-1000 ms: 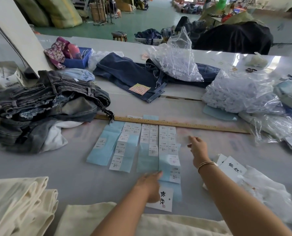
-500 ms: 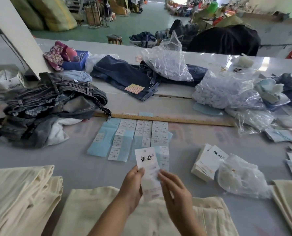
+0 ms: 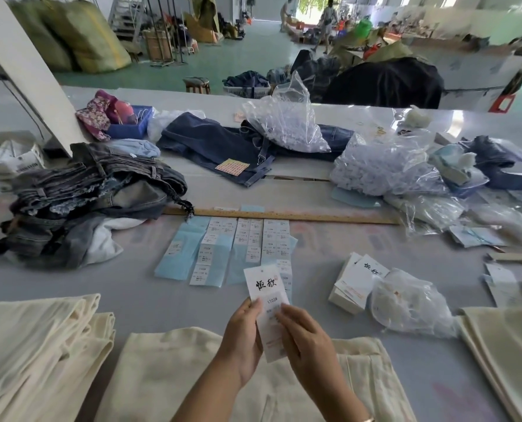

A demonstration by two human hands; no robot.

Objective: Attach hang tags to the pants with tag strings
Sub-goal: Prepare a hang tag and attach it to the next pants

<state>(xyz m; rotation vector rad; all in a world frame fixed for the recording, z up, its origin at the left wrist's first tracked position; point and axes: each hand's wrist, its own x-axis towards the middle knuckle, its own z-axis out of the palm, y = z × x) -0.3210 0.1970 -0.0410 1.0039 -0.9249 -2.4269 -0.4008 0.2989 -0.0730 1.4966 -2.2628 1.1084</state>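
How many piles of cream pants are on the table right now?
3: a folded stack at near left, one pair under the hands, another pile at the right edge. More may lie out of frame.

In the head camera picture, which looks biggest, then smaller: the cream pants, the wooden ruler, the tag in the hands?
1. Cream pants, but they lie nearest the camera.
2. Wooden ruler, long but thin.
3. Tag, smallest, pinched by left hand and right hand.

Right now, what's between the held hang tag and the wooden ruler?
Head view: blue sticker sheets with white size labels lie on the table between the hang tag and wooden ruler.
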